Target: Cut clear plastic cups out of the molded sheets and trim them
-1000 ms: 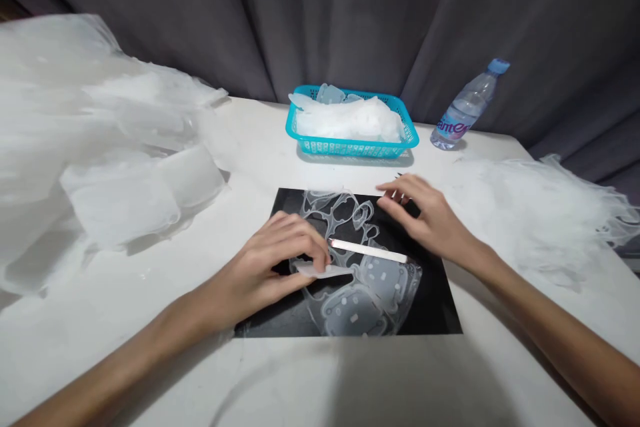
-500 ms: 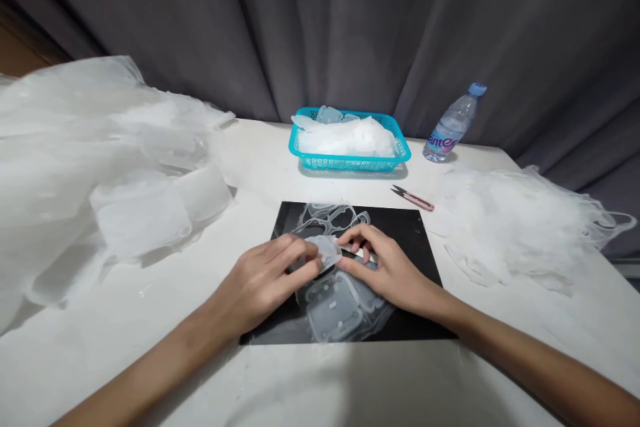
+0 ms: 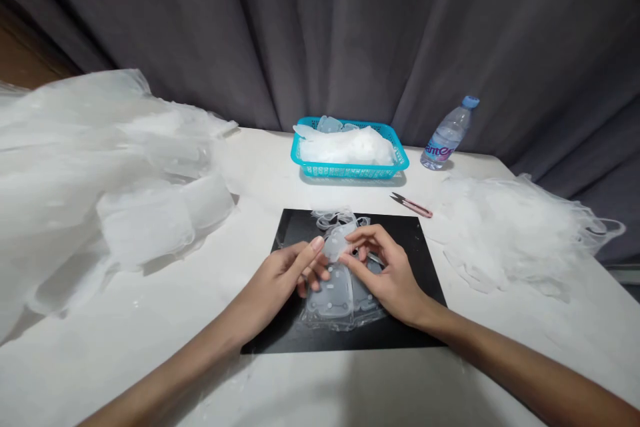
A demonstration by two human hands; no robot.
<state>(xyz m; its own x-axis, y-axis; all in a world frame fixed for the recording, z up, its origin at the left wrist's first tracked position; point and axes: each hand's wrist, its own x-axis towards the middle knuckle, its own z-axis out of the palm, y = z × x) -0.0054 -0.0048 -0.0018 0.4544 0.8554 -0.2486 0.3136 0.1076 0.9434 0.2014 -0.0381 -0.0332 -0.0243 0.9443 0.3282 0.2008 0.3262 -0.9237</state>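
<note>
Over a black mat [image 3: 415,327], my right hand [image 3: 387,267] pinches a small, frosted, rounded piece [image 3: 337,247] of soft-looking plastic or silicone between thumb and fingers. To its left is my left hand [image 3: 290,270], thumb lifted apart from its loosely curled fingers, close to the piece's left edge. Beneath both hands lies a translucent moulded sheet [image 3: 330,297] with rounded panels, small holes and thin ragged edges; my right hand covers part of it. Thin looped trimmings [image 3: 337,217] rest at the mat's far edge.
Translucent sheets [image 3: 145,220] are heaped on the left of the white table [image 3: 200,360]. A turquoise basket [image 3: 350,171] of white pieces stands at the back, beside a water bottle [image 3: 447,137]. Pink-handled thread snips [image 3: 411,205] lie near a pile of clear scraps [image 3: 510,233].
My left hand has turned thumb up and its thumb has come off the frosted piece, which my right hand keeps pinching. The sheet beneath has shifted. The whole view sits slightly lower.
</note>
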